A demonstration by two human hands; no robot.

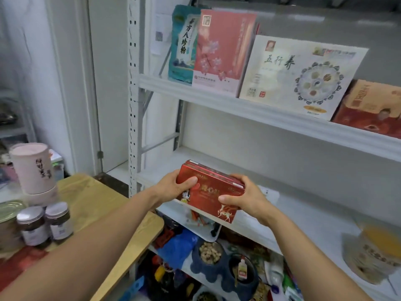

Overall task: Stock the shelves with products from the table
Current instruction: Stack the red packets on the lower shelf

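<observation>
We held the red boxes [211, 192] at the front edge of the middle shelf [314, 216], left hand [173, 187] gripping one end and right hand [245, 198] the other, their long axis crosswise and the shelf straight ahead, equally near either hand.

The one wide-angle view, worn on the head, looks forward and down along both forearms, close above the left hand [173, 187] and right hand [245, 198] gripping the red boxes [213, 193], facing the white shelves [260, 114] at a slant, with the table [104, 205] at lower left
</observation>
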